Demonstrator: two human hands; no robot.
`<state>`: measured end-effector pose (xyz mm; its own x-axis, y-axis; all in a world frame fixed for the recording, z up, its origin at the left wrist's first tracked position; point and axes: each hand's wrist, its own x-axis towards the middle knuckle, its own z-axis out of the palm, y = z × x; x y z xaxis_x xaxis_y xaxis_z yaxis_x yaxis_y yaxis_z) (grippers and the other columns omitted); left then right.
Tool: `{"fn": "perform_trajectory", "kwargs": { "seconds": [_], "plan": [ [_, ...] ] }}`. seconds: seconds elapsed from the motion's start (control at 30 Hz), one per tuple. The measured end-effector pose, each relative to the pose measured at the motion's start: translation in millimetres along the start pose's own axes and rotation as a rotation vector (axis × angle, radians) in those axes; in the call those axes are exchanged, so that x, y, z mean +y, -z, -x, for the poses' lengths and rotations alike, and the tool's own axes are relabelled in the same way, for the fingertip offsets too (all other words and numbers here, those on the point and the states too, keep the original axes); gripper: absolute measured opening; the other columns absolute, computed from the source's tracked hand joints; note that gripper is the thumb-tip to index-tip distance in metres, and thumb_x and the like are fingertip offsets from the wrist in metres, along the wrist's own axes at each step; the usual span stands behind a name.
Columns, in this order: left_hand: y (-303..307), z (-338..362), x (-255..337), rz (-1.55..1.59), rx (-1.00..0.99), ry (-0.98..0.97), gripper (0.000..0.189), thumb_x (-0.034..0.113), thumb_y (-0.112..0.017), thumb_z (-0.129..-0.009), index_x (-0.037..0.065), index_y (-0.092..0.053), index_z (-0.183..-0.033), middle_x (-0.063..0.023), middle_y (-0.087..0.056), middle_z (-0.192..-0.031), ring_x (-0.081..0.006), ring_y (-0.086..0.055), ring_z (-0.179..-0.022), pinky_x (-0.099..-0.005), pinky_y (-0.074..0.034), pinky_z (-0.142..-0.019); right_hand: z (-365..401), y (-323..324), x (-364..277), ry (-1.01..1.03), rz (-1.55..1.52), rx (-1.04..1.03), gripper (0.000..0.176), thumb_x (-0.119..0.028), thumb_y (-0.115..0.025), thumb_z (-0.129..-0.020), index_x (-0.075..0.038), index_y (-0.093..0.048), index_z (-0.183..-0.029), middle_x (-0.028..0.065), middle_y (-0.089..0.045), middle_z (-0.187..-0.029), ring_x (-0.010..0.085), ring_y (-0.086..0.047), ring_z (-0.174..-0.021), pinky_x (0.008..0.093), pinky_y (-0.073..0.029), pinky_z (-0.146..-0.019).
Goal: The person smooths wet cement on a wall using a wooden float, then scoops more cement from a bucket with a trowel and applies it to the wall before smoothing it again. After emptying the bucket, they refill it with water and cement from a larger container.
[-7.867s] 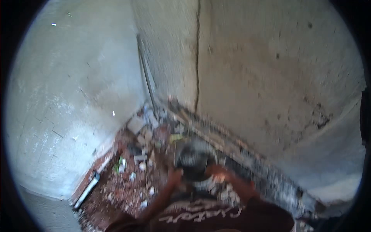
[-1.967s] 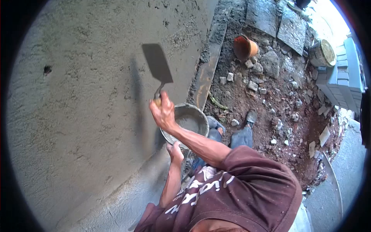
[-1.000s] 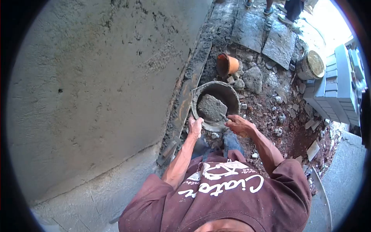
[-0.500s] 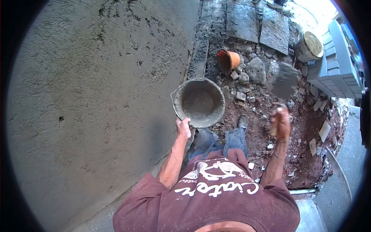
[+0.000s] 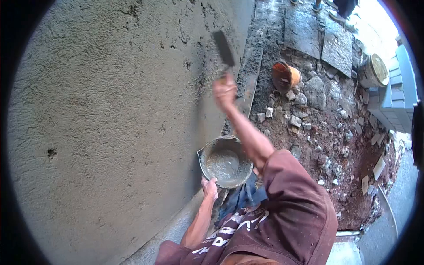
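My left hand [image 5: 210, 187] is closed on the near rim of a grey bucket [image 5: 206, 155], with the thumb over the edge. Wet mortar [image 5: 223, 164] lies in the bottom of it. Stretched forward across the bucket's right side, my right arm ends in my right hand [image 5: 225, 92], its fingers wrapped round the handle of a trowel [image 5: 224, 47]. The trowel's dark blade points away from me and overlaps a rough, pitted patch of the grey rendered wall [image 5: 110, 110]. Motion slightly blurs this hand.
An orange bucket [image 5: 291, 76] lies tipped among stones and rubble [image 5: 314, 92]. Further right are a mortar-stained pail [image 5: 374, 70] and stacked grey blocks [image 5: 393, 95]. Flat boards [image 5: 338, 46] cover the ground ahead, where another person's feet [image 5: 338, 17] show.
My right hand has swung the trowel from over the rubble on the right to the wall on the left. The bucket appears lower in view, still in my left hand.
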<state>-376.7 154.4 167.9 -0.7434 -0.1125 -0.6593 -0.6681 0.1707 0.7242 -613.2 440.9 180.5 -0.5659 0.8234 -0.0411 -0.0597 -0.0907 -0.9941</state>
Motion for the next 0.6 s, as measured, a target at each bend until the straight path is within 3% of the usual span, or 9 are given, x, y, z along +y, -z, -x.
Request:
{"fn": "perform_trajectory", "kwargs": {
  "seconds": [0.1, 0.13, 0.23, 0.33, 0.37, 0.4, 0.47, 0.57, 0.6],
  "plan": [
    [14, 4, -16, 0.001, 0.020, -0.087, 0.065, 0.001, -0.052, -0.068, -0.001, -0.044, -0.132, -0.0126, -0.053, -0.125, -0.0246, -0.053, -0.111, -0.0351, -0.042, -0.098, 71, -9, -95, -0.123, -0.026, -0.076, 0.026, -0.016, -0.055, -0.084, -0.003, -0.052, -0.106, 0.0118, -0.057, -0.069, 0.0213, -0.055, -0.057, 0.0394, -0.047, -0.044],
    [7, 14, -9, 0.026, 0.012, -0.108, 0.065, 0.002, -0.052, -0.069, -0.002, -0.043, -0.133, -0.0137, -0.053, -0.126, -0.0259, -0.053, -0.113, -0.0354, -0.042, -0.098, 90, 13, -99, 0.109, 0.125, -0.137, 0.027, -0.015, -0.057, -0.084, -0.003, -0.051, -0.107, 0.0153, -0.057, -0.074, 0.0251, -0.056, -0.061, 0.0407, -0.048, -0.049],
    [-14, 30, 3, 0.073, 0.040, -0.112, 0.065, 0.005, -0.051, -0.071, -0.003, -0.041, -0.134, -0.0160, -0.052, -0.128, -0.0279, -0.053, -0.114, -0.0356, -0.043, -0.097, 127, 124, -99, 0.112, 0.349, -0.558, 0.033, -0.019, -0.061, -0.086, -0.002, -0.048, -0.110, 0.0214, -0.059, -0.088, 0.0411, -0.060, -0.080, 0.0464, -0.049, -0.072],
    [-50, 55, 19, 0.075, 0.050, -0.102, 0.058, -0.001, -0.051, -0.071, -0.004, -0.046, -0.129, -0.0146, -0.056, -0.121, -0.0241, -0.056, -0.109, -0.0331, -0.042, -0.096, 123, 242, -73, 0.125, 0.895, -1.119, 0.026, -0.020, -0.055, -0.086, -0.003, -0.050, -0.106, 0.0201, -0.064, -0.080, 0.0409, -0.065, -0.075, 0.0509, -0.052, -0.064],
    [-68, 66, 26, -0.075, 0.107, -0.183, 0.054, -0.002, -0.051, -0.071, -0.004, -0.049, -0.125, -0.0137, -0.058, -0.117, -0.0240, -0.057, -0.106, -0.0320, -0.044, -0.094, 121, 278, -43, 0.398, 0.997, -1.113, 0.019, -0.018, -0.049, -0.088, -0.002, -0.053, -0.099, 0.0180, -0.064, -0.073, 0.0395, -0.065, -0.066, 0.0505, -0.053, -0.057],
    [-93, 79, 40, 0.055, 0.079, -0.350, 0.051, -0.003, -0.050, -0.072, -0.004, -0.052, -0.122, -0.0134, -0.060, -0.113, -0.0246, -0.059, -0.102, -0.0321, -0.045, -0.092, 116, 293, -27, 0.354, 1.086, -1.124, 0.020, -0.020, -0.049, -0.088, -0.001, -0.050, -0.082, 0.0172, -0.055, -0.062, 0.0296, -0.059, -0.054, 0.0452, -0.046, -0.047],
    [-114, 75, 27, -0.187, 0.012, -0.368, 0.053, -0.002, -0.051, -0.072, -0.005, -0.051, -0.125, -0.0165, -0.063, -0.109, -0.0263, -0.061, -0.100, -0.0353, -0.046, -0.092, 90, 314, 16, 0.418, 1.030, -1.084, 0.020, -0.019, -0.046, -0.088, 0.000, -0.053, -0.083, 0.0189, -0.059, -0.067, 0.0342, -0.061, -0.058, 0.0462, -0.050, -0.052],
    [-162, 94, 40, -0.367, -0.011, -0.452, 0.049, 0.003, -0.052, -0.074, -0.006, -0.053, -0.122, -0.0219, -0.064, -0.108, -0.0323, -0.061, -0.102, -0.0378, -0.046, -0.092, 49, 312, -4, 0.107, 1.164, -1.153, 0.024, -0.018, -0.047, -0.085, -0.002, -0.063, -0.092, 0.0201, -0.068, -0.089, 0.0392, -0.067, -0.077, 0.0486, -0.055, -0.064],
    [-177, 103, 47, -0.449, -0.027, -0.394, 0.048, 0.004, -0.052, -0.075, -0.005, -0.053, -0.122, -0.0232, -0.063, -0.108, -0.0346, -0.061, -0.102, -0.0384, -0.046, -0.092, 39, 332, 21, 0.265, 1.131, -1.180, 0.026, -0.021, -0.048, -0.086, -0.003, -0.065, -0.093, 0.0190, -0.068, -0.085, 0.0331, -0.069, -0.075, 0.0445, -0.055, -0.061]
  ]
}}
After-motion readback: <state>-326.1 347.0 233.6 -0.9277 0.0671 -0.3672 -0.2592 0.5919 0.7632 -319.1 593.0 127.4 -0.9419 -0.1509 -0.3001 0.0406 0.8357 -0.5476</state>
